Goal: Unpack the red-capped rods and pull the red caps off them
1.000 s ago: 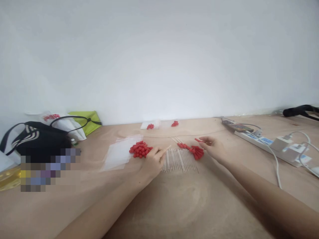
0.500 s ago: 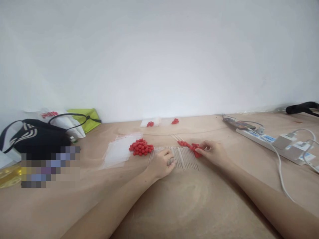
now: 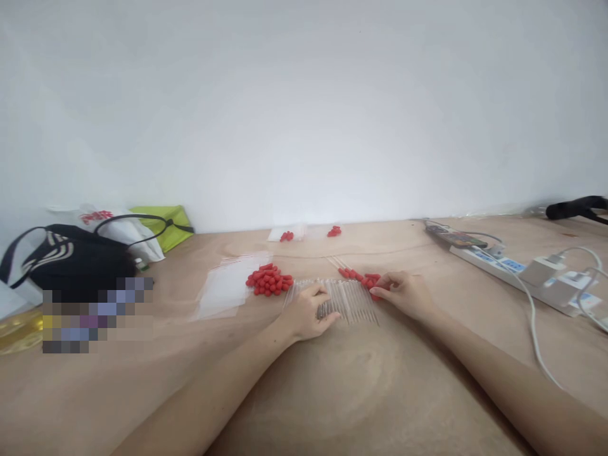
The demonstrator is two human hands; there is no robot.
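A row of thin clear glass dropper tubes (image 3: 352,302) lies side by side on the wooden table. My left hand (image 3: 308,313) rests over the left part of this row, fingers curved and thumb stretched away from them. At the row's upper right end, my right hand (image 3: 403,292) has its thumb and fingertips closed on a red rubber bulb (image 3: 373,283) in a small cluster. Several tubes with red bulbs fitted (image 3: 349,273) lie just left of that cluster. A larger pile of red rubber bulbs (image 3: 268,280) sits beyond my left hand.
Clear plastic bags (image 3: 228,288) lie left of the pile. Farther back are two small groups of red bulbs (image 3: 286,236). A power strip (image 3: 515,272) with chargers, cables and a phone (image 3: 456,237) is on the right. A black bag (image 3: 71,259) stands at the left.
My left thumb has moved away from the curled fingers, widening the gap between them. My right hand stays at the red bulbs, its fingertips slightly shifted.
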